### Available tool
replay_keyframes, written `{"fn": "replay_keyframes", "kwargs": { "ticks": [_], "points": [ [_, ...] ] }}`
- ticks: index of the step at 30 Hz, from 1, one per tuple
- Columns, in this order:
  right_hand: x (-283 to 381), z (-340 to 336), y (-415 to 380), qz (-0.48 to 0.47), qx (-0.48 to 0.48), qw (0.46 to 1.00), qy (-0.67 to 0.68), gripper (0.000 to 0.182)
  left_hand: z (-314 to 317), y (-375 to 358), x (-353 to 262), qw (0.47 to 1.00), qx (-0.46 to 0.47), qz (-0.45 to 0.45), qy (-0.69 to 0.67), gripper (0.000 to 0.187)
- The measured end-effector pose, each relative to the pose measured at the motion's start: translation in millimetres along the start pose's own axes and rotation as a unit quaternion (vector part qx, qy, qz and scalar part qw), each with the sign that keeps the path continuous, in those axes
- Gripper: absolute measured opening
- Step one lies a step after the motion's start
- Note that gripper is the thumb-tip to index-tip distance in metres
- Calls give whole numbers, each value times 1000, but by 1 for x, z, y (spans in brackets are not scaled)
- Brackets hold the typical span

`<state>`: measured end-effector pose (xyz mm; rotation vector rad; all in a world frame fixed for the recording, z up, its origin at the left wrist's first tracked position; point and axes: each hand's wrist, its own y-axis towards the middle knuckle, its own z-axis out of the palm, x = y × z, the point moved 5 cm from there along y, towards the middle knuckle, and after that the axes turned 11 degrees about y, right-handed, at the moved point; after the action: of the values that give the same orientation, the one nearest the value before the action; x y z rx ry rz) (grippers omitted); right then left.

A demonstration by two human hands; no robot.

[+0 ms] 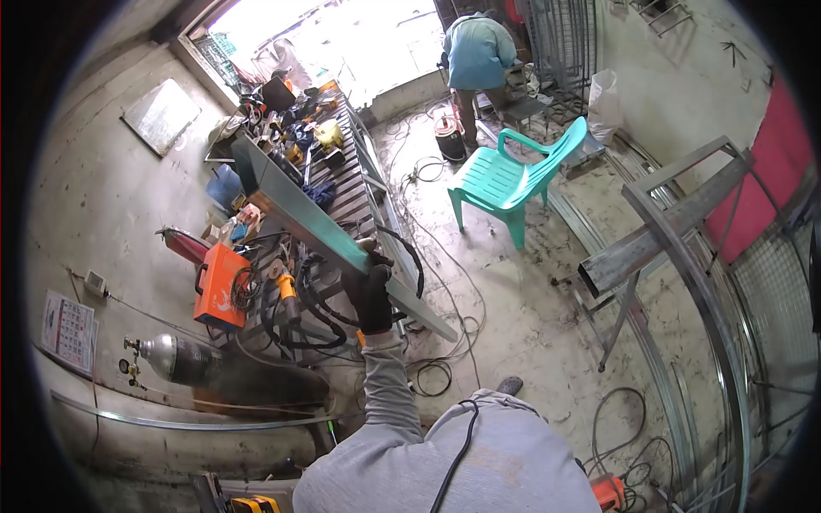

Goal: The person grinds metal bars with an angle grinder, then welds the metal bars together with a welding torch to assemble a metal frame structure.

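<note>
My left hand [369,295], in a dark glove with a grey sleeve behind it, is closed around the edge of a long metal profile [321,232]. The profile slants from the upper left to the lower right, over a slatted metal workbench [355,154]. Black cables hang beside the hand, and an orange-and-yellow tool [286,287] lies to its left. My right hand is not in view; only the grey clothing of my body shows at the bottom.
A green plastic chair [509,178] stands ahead. Beyond it a person [479,56] in blue bends over. Cables cross the floor. An orange machine [221,286] and a gas cylinder [180,359] are at left. Metal frames [676,231] stand at right.
</note>
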<state>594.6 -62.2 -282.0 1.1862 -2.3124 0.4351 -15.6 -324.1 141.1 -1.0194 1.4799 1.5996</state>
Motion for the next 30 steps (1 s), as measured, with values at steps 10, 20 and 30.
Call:
{"fn": "replay_keyframes", "kwargs": {
  "ticks": [10, 20, 30],
  "points": [
    [-7, -10, 1, -13, -4, 1000, 18, 28, 7, -2, 14, 1000, 10, -27, 1, 52],
    [-13, -7, -1, 10, 25, 998, 50, 25, 13, -2, 12, 1000, 9, -3, -23, 51],
    [-30, 7, -15, 46, 42, 995, 82, 29, 20, 3, 5, 1000, 5, -13, -7, 46]
  ]
}}
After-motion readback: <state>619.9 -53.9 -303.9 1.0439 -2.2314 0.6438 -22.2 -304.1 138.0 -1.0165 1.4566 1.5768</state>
